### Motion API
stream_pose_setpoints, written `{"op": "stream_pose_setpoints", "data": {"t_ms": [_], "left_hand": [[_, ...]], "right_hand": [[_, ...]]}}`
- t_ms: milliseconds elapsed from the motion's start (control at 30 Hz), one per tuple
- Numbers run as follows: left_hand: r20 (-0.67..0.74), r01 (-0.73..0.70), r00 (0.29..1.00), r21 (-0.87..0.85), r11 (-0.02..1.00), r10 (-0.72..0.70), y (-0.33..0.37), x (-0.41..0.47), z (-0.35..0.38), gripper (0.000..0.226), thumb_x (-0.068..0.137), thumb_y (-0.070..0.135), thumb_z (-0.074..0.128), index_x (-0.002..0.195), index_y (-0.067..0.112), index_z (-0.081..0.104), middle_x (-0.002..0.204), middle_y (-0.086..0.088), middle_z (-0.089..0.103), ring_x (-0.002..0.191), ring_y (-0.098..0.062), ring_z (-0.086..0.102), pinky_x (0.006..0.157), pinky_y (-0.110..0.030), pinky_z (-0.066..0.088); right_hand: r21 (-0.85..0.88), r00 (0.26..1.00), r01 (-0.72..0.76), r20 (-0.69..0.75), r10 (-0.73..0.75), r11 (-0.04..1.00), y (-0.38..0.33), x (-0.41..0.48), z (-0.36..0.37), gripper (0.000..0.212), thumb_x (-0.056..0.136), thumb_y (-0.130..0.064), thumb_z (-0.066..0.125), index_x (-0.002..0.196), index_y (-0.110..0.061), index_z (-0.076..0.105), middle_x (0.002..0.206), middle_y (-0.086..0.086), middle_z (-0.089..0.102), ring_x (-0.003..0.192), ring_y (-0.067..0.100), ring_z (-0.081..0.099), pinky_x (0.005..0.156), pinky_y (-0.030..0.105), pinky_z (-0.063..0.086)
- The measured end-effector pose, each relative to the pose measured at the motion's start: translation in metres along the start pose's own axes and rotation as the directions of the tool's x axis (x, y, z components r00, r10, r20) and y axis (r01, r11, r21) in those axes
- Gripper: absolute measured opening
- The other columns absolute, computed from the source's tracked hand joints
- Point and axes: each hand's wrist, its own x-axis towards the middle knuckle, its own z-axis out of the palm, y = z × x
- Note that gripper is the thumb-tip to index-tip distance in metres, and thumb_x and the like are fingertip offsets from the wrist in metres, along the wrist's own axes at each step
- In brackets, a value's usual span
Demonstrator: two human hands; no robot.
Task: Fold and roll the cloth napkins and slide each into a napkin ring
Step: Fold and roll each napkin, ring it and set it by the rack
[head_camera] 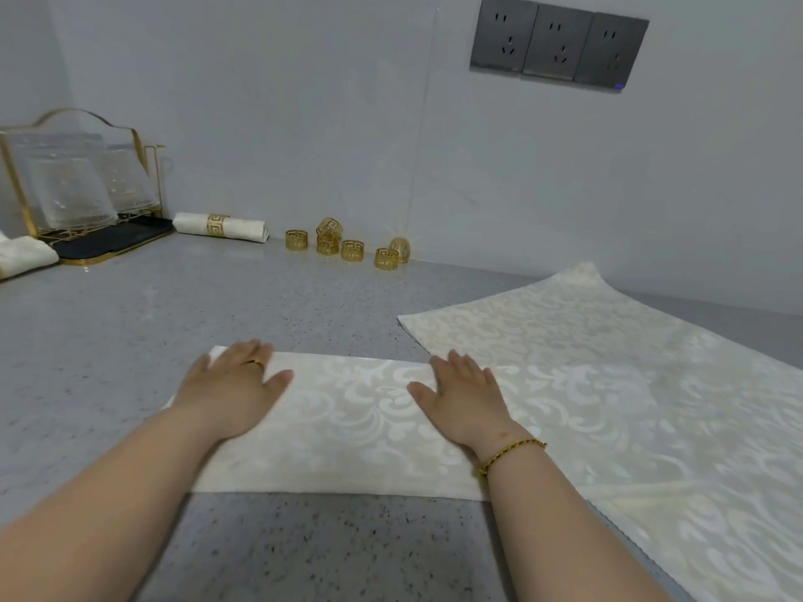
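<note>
- At the far left edge, a folded cream cloth (26,255) lies on the speckled grey countertop (130,332), just beside a gold-framed glass rack (76,184) that holds upturned clear glasses over a black tray.
- Right of the rack, against the wall, lies a finished rolled napkin (243,230) with a gold ring around its middle.
- Further right along the wall sit six loose gold napkin rings (352,250), one of them tilted on top of another.
- The left hand (234,393) lies flat with straight fingers, gripping nothing, and presses the left end of the folded napkin (347,427).
- That napkin is a long cream damask band lying near the person, and nothing stands between it and the rings.
- The right hand (465,401), also flat and released, presses the band's right part, and a beaded bracelet circles the wrist.
- The band's right end overlaps a spread napkin (630,384) lying flat at the right.
- Three dark wall sockets (558,45) sit high on the far wall.
</note>
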Motion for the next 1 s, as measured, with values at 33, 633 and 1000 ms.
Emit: {"op": "stream_pose_setpoints", "data": {"t_ms": [33,633,1000], "left_hand": [[0.011,0.036,0.999,0.014,0.999,-0.036,-0.011,-0.001,-0.001,0.06,0.097,0.048,0.012,0.147,0.018,0.003,0.156,0.002,-0.001,0.143,-0.015,0.0,0.115,-0.036,0.003],[0.036,0.064,0.997,0.066,0.996,-0.066,-0.025,-0.006,-0.004,0.062,0.095,0.051,0.01,0.147,0.018,-0.001,0.156,0.001,-0.004,0.143,-0.017,-0.002,0.115,-0.039,-0.001],[0.161,0.056,0.982,0.222,0.973,-0.094,-0.02,0.011,-0.035,0.073,0.089,0.062,0.029,0.145,0.016,0.019,0.15,-0.006,0.022,0.136,-0.028,0.024,0.11,-0.042,0.019]], "right_hand": [[-0.002,0.999,-0.048,-0.004,0.048,0.999,0.007,0.0,-0.003,0.063,0.095,-0.049,0.027,0.147,-0.018,0.01,0.156,0.007,-0.001,0.144,0.021,-0.003,0.115,0.036,-0.003],[-0.06,0.978,-0.021,-0.208,0.008,0.998,0.018,-0.032,-0.023,0.07,0.094,-0.046,0.035,0.147,-0.02,-0.003,0.155,0.007,-0.011,0.143,0.022,-0.011,0.115,0.034,-0.006],[-0.06,0.953,0.292,0.099,-0.285,0.955,-0.008,-0.032,0.004,0.065,0.093,-0.052,0.031,0.147,-0.026,0.005,0.156,-0.004,-0.005,0.143,0.01,-0.006,0.114,0.027,-0.006]]}}
